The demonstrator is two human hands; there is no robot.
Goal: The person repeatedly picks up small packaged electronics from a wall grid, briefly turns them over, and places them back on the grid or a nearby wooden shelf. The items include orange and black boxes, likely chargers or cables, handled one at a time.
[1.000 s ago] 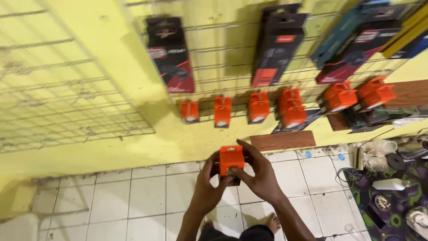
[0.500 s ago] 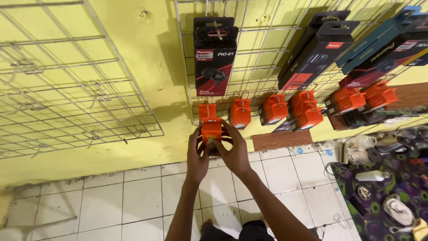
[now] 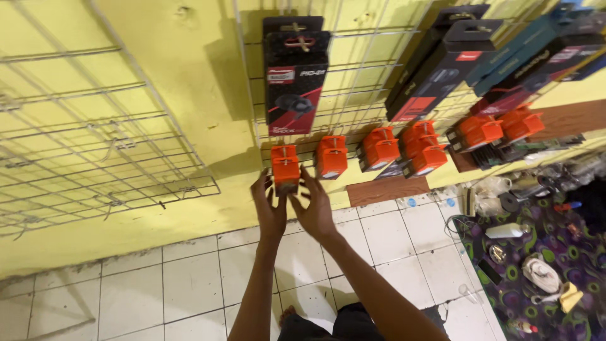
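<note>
Left hand: the left hand (image 3: 270,205) is raised at the lower edge of the wire grid panel (image 3: 353,107), fingers spread, grip not closed; its fingertips lie at the left side of the orange box (image 3: 285,168).
Right hand: the right hand (image 3: 314,205) is open beside it, fingers fanned, just below and right of the same box; whether it touches the box cannot be told.
Orange box: it hangs at the left end of the bottom row on the panel, upright, directly under the black and red package (image 3: 295,79).
Change from earlier frame: half a second ago both hands closed around the box in front of the row; now both grips have loosened and the box sits in line with the row. One second ago it was held low, over the tiled floor (image 3: 189,278).
Row: further orange boxes (image 3: 379,148) hang to the right along the same edge.
Wall: yellow wall (image 3: 208,76); an empty-looking second wire grid (image 3: 95,158) stands to the left.
</note>
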